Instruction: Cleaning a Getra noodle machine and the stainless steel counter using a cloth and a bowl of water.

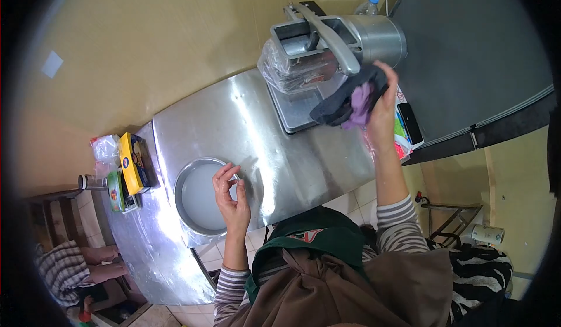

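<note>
Raised over the right part of the steel table, my right hand (pixel 380 112) grips a dark cloth (pixel 339 97) with a purple piece (pixel 361 103) bunched in it. The cloth hangs in front of a metal machine with a lever handle (pixel 337 46), and partly covers it. My left hand (pixel 230 195) holds nothing; its fingers are curled and apart. Below it, and partly hidden by it, stands a round metal pan (pixel 177 191) holding whitish, cloudy liquid. From this angle I cannot tell whether the left hand touches the pan's rim.
Beside the machine are a flat metal platform (pixel 298 108) and a plastic-wrapped bundle (pixel 282 70). A black phone (pixel 409 123) lies at the right edge. Yellow (pixel 133 162) and green boxes (pixel 115 191) stand at left. Another person (pixel 65 270) is at lower left.
</note>
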